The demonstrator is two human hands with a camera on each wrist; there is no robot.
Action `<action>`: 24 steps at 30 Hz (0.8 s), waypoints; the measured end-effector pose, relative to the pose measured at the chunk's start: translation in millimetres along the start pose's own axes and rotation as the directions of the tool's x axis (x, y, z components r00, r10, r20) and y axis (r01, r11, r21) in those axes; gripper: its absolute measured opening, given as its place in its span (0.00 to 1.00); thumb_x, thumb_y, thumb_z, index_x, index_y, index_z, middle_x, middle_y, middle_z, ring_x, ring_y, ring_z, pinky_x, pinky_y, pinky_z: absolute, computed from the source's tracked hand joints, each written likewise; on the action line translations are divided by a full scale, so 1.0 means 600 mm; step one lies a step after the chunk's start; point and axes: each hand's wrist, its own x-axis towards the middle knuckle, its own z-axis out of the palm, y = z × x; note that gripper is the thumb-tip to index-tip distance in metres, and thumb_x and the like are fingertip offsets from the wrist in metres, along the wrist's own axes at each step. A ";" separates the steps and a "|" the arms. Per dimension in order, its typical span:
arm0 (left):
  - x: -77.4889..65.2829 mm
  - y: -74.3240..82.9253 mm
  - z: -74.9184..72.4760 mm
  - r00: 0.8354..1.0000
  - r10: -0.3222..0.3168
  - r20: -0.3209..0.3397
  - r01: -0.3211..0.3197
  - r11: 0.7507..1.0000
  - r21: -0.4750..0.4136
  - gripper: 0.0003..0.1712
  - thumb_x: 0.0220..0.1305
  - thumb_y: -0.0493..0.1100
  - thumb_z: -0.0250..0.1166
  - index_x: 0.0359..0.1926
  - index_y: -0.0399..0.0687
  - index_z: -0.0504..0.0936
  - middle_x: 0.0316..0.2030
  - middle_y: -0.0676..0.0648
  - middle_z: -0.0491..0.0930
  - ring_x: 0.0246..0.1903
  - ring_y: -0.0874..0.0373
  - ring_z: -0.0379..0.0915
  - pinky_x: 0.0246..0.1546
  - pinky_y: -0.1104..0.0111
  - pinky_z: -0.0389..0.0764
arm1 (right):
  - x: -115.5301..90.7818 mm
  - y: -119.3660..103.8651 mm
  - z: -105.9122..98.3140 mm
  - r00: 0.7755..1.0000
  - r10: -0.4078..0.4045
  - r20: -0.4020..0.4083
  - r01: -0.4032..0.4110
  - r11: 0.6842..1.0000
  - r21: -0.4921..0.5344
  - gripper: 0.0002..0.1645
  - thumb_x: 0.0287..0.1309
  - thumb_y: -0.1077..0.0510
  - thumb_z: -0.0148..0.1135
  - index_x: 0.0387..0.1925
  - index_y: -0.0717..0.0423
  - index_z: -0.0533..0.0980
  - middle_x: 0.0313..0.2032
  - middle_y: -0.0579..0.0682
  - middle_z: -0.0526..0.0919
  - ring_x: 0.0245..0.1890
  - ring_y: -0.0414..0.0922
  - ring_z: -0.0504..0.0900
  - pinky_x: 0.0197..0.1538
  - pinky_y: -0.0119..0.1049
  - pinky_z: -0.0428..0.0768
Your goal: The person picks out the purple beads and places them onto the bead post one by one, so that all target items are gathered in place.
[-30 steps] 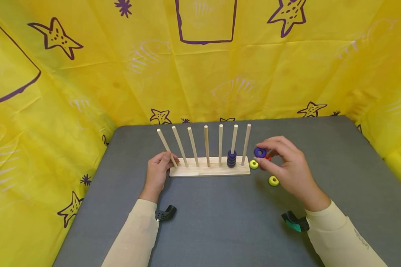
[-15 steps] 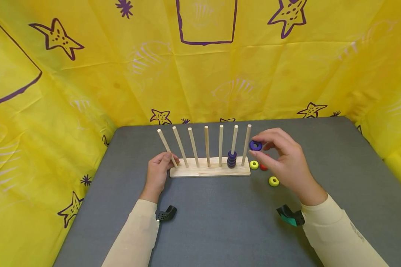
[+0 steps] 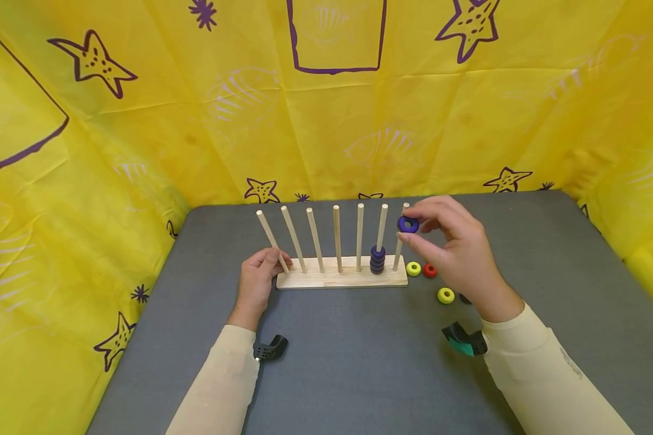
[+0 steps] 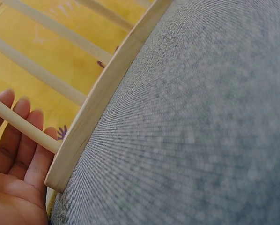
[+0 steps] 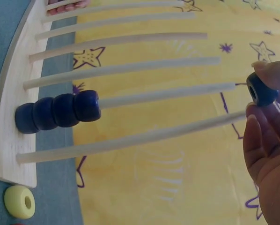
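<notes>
In the head view a wooden peg rack [image 3: 343, 279] stands on the table with a row of upright pegs. My left hand [image 3: 258, 278] grips its leftmost peg, thumb in front; in the left wrist view the fingers [image 4: 23, 136] lie behind that peg. Between the thumb and fingers of my right hand [image 3: 457, 248] is pinched a blue ring [image 3: 408, 225], its hole showing. It is level with the upper part of the rightmost peg, and the right wrist view has the ring [image 5: 261, 90] near that peg's tip. Several blue rings [image 3: 378, 260] are stacked on the second peg from the right.
Right of the rack lie a yellow ring [image 3: 413, 269], a red ring [image 3: 430, 270] and, nearer, another yellow ring [image 3: 445, 295]. A dark piece [image 3: 465, 299] is partly hidden by the right hand. A yellow patterned cloth [image 3: 326, 139] rises behind the grey table [image 3: 348, 362].
My right hand has carried the blue ring up and leftward, from above the loose rings to the rightmost peg's upper part. The left hand and the rack have stayed put.
</notes>
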 end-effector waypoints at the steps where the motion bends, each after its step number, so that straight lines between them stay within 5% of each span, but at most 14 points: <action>1: 0.000 0.000 0.000 1.000 0.000 0.001 0.000 1.000 0.000 0.22 0.86 0.40 0.59 0.41 0.19 0.82 0.36 0.40 0.86 0.39 0.54 0.85 0.47 0.64 0.86 | 0.002 0.000 0.000 1.000 -0.004 0.004 0.004 1.000 0.001 0.24 0.50 0.79 0.81 0.49 0.65 0.86 0.49 0.54 0.86 0.46 0.45 0.81 0.50 0.28 0.82; 24: 0.000 0.000 -0.002 1.000 0.000 0.001 0.000 1.000 0.023 0.21 0.86 0.41 0.59 0.42 0.21 0.84 0.36 0.39 0.86 0.41 0.50 0.85 0.47 0.64 0.86 | 0.039 0.004 0.020 0.999 -0.040 0.007 0.040 0.999 -0.014 0.20 0.55 0.75 0.81 0.50 0.65 0.86 0.48 0.52 0.86 0.44 0.46 0.81 0.49 0.31 0.82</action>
